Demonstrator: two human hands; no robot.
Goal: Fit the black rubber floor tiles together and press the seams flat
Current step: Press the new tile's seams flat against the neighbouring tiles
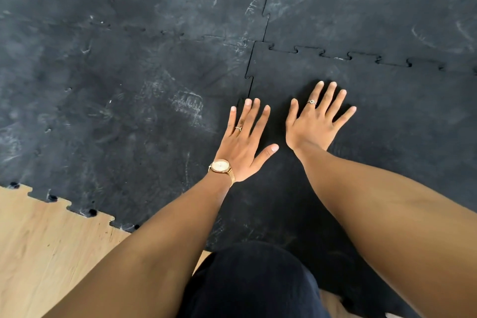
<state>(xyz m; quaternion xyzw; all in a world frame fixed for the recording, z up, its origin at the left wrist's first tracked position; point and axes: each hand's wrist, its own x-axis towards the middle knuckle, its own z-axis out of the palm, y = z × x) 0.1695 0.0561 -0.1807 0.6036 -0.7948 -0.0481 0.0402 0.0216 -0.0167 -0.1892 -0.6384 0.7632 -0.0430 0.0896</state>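
Observation:
Black rubber floor tiles with puzzle-tooth edges cover most of the floor. The near right tile is darker and cleaner than the scuffed left tile. A vertical seam runs between them, and a horizontal toothed seam joins the near right tile to the far right tile. My left hand, with a gold watch and a ring, lies flat with spread fingers over the lower part of the vertical seam. My right hand, also ringed, lies flat and spread on the near right tile. Neither hand holds anything.
Bare light wooden floor shows at the lower left, beyond the toothed outer edge of the left tile. My knee in dark trousers rests at the bottom centre, on the mat's near edge.

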